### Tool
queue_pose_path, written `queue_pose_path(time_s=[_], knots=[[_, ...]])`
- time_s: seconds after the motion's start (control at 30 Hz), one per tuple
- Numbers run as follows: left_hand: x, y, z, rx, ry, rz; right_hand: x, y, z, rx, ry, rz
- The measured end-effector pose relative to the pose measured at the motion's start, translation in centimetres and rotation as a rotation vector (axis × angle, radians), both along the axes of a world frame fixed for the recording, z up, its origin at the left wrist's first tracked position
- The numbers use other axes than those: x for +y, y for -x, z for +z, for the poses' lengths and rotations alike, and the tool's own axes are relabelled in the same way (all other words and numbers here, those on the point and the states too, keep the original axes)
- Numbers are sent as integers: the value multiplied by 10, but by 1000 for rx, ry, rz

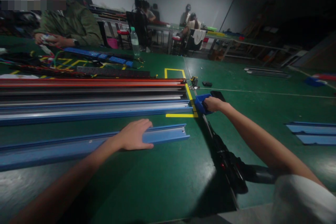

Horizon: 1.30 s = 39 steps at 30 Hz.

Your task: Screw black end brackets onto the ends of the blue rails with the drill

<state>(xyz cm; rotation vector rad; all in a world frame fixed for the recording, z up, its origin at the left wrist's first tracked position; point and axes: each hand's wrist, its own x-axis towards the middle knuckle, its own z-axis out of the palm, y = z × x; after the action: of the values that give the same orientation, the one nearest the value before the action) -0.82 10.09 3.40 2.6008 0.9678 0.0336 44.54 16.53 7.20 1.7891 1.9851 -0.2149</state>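
Observation:
My left hand [135, 134] lies on a long blue metal rail [78, 145], fingers curled over its far edge near the right end. My right hand [214, 104] reaches further out and grips a small blue block-shaped part [201, 103] at the corner of a yellow tape rectangle [181, 92]. A black flat piece [217, 94] lies just beyond that hand. Under my right forearm a black tool with a long thin rod [228, 164] lies on the green table [162, 175].
Several long rails in red, black, silver and blue [91, 98] are stacked behind the near rail. A person in a green jacket [70, 24] works at the far left. A water bottle [134, 42] stands behind. More blue rails [312, 133] lie right. People sit at distant tables.

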Motion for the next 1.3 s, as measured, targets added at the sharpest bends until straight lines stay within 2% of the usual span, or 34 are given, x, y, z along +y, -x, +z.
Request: queue_pose_path(time_s=[0.43, 0.87, 1.1, 1.3], knots=[[-2, 0, 2, 16, -34, 8, -3, -4, 4, 20, 111, -116], [-3, -1, 4, 20, -82, 9, -2, 14, 8, 7, 81, -68], [-3, 7, 9, 45, -72, 14, -10, 2, 8, 134, 3, -71], [-2, 28, 4, 26, -67, 11, -22, -7, 5, 325, -190, -99]])
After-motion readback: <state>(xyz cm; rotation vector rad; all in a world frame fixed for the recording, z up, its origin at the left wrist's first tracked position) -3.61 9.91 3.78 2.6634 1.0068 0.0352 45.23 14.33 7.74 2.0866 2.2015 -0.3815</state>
